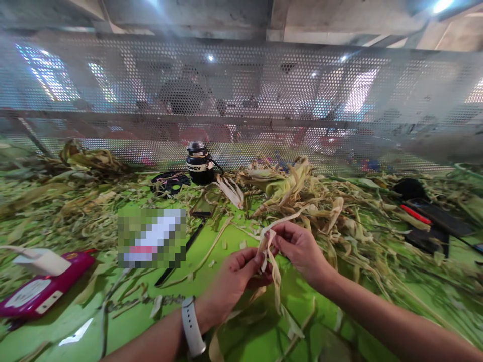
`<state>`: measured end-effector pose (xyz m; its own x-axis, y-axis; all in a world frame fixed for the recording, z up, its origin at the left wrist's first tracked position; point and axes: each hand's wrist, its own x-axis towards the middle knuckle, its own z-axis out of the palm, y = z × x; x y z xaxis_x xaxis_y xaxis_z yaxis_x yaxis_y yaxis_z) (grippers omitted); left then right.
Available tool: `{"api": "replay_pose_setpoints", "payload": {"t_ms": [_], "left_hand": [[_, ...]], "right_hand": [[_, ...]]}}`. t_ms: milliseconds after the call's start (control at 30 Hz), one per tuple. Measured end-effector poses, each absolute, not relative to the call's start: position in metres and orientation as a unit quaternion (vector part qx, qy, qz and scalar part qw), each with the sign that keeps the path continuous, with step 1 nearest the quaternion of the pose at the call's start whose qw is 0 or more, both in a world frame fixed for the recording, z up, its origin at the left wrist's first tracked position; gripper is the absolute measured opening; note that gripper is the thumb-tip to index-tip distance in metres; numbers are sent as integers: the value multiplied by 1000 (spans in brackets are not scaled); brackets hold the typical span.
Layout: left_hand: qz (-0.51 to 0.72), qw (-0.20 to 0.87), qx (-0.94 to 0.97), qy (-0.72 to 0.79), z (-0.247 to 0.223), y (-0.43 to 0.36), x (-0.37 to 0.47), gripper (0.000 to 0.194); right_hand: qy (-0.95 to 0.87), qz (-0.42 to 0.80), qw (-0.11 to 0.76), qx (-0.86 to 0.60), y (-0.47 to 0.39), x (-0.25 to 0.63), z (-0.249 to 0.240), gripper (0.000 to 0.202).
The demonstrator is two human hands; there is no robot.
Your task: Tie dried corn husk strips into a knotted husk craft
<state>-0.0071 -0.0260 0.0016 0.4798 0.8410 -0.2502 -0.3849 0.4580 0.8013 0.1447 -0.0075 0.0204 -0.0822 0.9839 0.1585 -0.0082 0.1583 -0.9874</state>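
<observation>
Both hands meet just below the centre of the frame over a bright green counter [113, 322]. The left hand [232, 284], with a white watch [191, 329] on its wrist, has its fingers [252, 261] clenched on the lower part of a pale husk strip [272, 261]. The right hand [300, 249] pinches the same strip a little higher, thumb and fingers closed on it from the right. The strip runs up and to the right from the hands toward a heap of husks [287, 188] at upper centre, and its loose ends hang down below the hands to the counter.

Dry husk scraps lie all over the counter, thickest along the left edge and to the right. A black pen-like tool [181, 254] lies on a slant left of the hands, well apart from them. Left of it is a blurred patch whose content cannot be told. At the lower left lies a magenta case [45, 289] with a white piece on top. At upper centre a black jar [199, 163] stands upright, with a black ring-shaped object [170, 182] just beside it on its left. At the right edge lie dark flat things [433, 221], one with a red stripe. A perforated metal screen [264, 100] closes off the far side of the counter.
</observation>
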Motion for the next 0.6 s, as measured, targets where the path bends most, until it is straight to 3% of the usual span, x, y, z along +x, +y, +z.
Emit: {"api": "replay_pose_setpoints", "payload": {"t_ms": [133,300,600], "left_hand": [[413,766,364,333,6,-26,-7,23],[412,757,387,327,5,-25,-7,26],[445,715,379,383,11,-22,-12,24]], "right_hand": [[-571,451,483,-487,-7,146,19,21],[-570,523,434,-461,-9,145,19,26],[-523,502,499,-476,-7,146,16,21]]}}
